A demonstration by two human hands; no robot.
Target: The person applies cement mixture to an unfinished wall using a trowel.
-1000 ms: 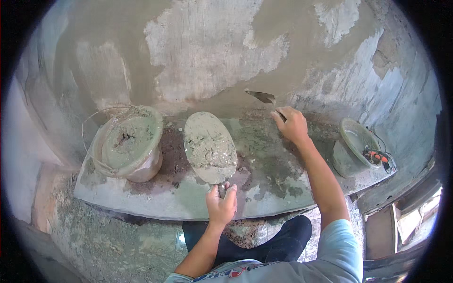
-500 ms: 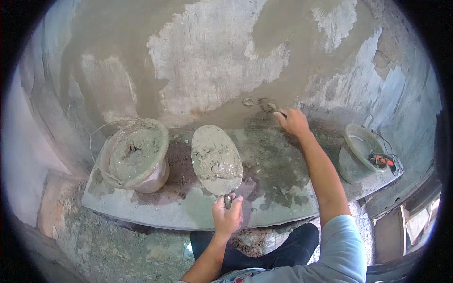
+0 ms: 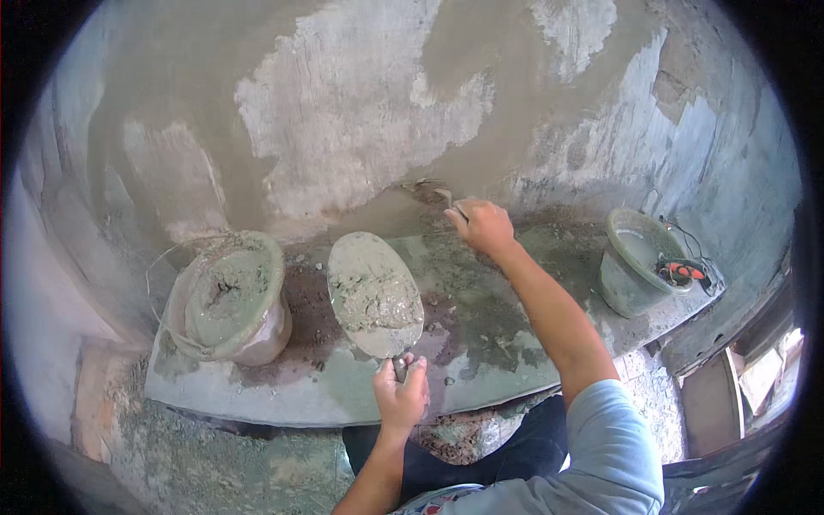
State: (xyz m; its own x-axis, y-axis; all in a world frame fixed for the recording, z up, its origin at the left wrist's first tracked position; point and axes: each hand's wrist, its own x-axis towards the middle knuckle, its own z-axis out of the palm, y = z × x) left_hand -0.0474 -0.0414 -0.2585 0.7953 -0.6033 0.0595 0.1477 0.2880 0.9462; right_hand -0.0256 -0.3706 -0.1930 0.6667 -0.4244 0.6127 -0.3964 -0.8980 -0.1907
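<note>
My left hand is closed round the short handle of an oval mortar board, held out over the ledge. Wet grey mortar lies in a heap across its middle and near half. My right hand grips a trowel by its handle, low against the wall. The blade is largely hidden by mortar and sits on a fresh ridge of it just above the ledge. Smooth damp plaster covers parts of the wall around paler bare patches.
On the ledge at left stands a bucket of mortar with a wire handle. A second bucket at right holds greyish liquid, with an orange-and-black tool at its rim. Crumbs of mortar dot the ledge. My legs are below its front edge.
The trowel in my right hand has moved left along the wall's base, spreading the mortar ridge. The view has shifted slightly; my left hand still holds the board.
</note>
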